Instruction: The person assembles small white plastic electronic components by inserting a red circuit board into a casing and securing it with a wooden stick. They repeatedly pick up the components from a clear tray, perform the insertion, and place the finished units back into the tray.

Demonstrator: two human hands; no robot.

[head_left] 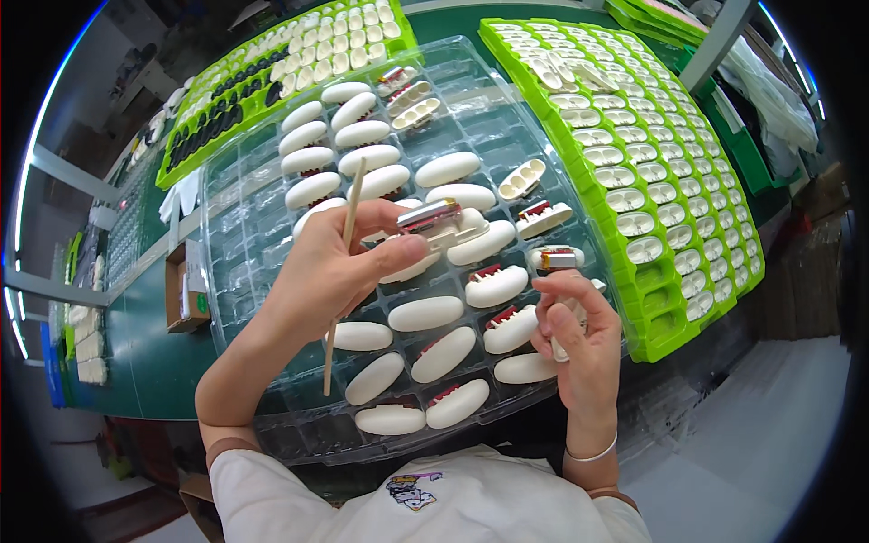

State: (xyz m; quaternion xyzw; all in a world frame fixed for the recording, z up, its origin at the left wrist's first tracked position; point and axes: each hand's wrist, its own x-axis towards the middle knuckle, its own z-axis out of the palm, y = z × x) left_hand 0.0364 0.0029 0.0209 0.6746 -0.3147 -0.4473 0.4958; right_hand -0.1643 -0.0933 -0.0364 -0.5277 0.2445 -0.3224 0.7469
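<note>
My left hand (339, 253) pinches a white earbud-case part topped by a small silver battery cell (429, 214) with red edging. A thin wooden stick (356, 204) is also tucked through that hand, slanting down over the tray. My right hand (579, 326) is curled closed over the tray's right side; what its fingers hold, if anything, is hidden. Just beyond its fingertips lies an opened unit with a silver cell (559, 261). Both hands are above a clear plastic tray (249, 299) holding several white oval cases (425, 314), some showing red circuit boards.
A bright green tray (652, 312) filled with white two-hollow inserts stands on the right. Another green tray (172, 167) at the far left holds black and white parts. A small cardboard box (175, 290) sits left of the clear tray on the green tabletop (145, 362).
</note>
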